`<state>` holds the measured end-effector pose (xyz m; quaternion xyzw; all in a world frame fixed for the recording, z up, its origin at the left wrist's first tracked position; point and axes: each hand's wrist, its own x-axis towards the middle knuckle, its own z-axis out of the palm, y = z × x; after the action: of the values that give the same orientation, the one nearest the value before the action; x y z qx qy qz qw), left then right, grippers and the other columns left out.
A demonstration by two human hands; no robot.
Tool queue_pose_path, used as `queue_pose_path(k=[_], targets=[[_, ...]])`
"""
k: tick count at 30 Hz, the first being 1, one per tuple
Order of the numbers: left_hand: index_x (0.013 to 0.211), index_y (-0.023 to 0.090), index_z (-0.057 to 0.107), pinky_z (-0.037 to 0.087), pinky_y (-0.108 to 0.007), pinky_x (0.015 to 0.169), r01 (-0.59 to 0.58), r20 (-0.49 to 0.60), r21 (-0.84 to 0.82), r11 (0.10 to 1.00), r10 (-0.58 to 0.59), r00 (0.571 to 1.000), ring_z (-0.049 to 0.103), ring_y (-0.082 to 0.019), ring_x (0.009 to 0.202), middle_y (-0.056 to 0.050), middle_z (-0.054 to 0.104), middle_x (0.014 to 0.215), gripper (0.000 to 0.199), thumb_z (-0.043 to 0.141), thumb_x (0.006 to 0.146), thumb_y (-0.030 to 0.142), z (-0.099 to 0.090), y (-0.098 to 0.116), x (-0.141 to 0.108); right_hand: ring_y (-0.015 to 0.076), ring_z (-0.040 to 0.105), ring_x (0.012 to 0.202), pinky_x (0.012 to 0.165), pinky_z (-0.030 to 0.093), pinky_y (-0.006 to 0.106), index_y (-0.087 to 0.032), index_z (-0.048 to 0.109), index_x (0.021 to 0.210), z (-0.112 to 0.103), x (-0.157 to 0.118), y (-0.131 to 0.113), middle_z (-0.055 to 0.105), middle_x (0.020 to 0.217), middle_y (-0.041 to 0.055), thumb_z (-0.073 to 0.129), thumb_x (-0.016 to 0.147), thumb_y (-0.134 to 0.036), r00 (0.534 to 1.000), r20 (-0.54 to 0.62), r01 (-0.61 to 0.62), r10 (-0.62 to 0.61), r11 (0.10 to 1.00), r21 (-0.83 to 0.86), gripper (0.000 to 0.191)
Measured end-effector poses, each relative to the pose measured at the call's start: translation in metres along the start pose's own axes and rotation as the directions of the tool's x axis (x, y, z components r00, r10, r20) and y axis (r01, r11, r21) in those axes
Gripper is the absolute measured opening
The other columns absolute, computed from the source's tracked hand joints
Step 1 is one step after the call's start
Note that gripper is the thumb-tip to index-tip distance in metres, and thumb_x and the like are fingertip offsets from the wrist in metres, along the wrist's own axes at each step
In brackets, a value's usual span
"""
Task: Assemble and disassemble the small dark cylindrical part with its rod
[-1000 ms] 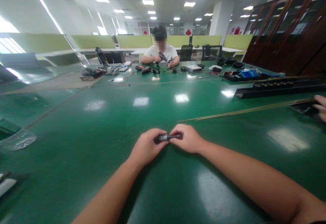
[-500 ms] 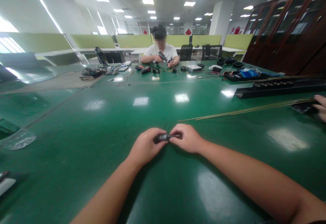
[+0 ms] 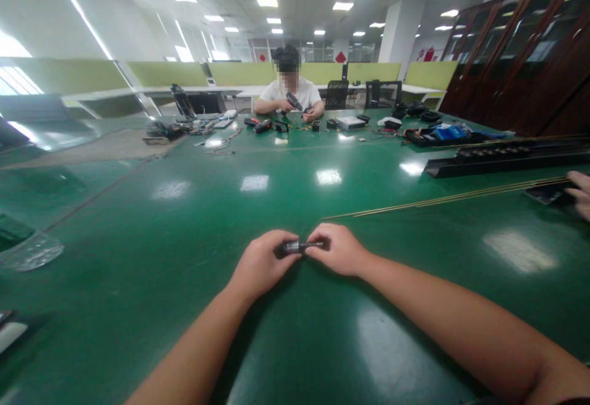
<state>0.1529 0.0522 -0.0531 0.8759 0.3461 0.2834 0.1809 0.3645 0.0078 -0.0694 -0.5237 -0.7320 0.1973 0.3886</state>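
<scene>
Just above the green table top [image 3: 295, 331], both hands meet on a small dark metal cylinder [image 3: 292, 247] with a thin shaft, lying crosswise. My left hand [image 3: 260, 265] grips the thick body between thumb and fingers. On the right end, the thin shaft [image 3: 315, 244] is pinched by the thumb and fingertips of my right hand [image 3: 342, 251]. The cylinder's left end is hidden inside my left hand. What kind of part it is, I cannot make out.
Thin brass-coloured rods [image 3: 415, 203] lie beyond my right hand. Another person's hand [image 3: 581, 193] rests at the right edge by a dark part. A black channel [image 3: 507, 160] lies behind the rods. Across the table, a person [image 3: 289, 94] holds a power drill [image 3: 294, 101].
My left hand and the cylinder's body have shifted very slightly left. My right hand stays almost still on the shaft.
</scene>
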Motion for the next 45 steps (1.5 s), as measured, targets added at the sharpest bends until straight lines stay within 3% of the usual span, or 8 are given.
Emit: queue_pose_path(k=[45], targets=[[0.102, 0.025, 0.067, 0.051, -0.033, 0.087, -0.029, -0.023, 0.023, 0.999, 0.029, 0.999, 0.066, -0.019, 0.095, -0.001, 0.07, 0.102, 0.022, 0.069, 0.081, 0.03, -0.0079, -0.0065, -0.0008, 0.0129, 0.057, 0.069, 0.063, 0.041, 0.024, -0.017, 0.072, 0.084, 0.0003, -0.0002, -0.0015, 0.065, 0.076, 0.0003, 0.071, 0.08, -0.024, 0.998, -0.04, -0.047, 0.05, 0.997, 0.061, 0.008]])
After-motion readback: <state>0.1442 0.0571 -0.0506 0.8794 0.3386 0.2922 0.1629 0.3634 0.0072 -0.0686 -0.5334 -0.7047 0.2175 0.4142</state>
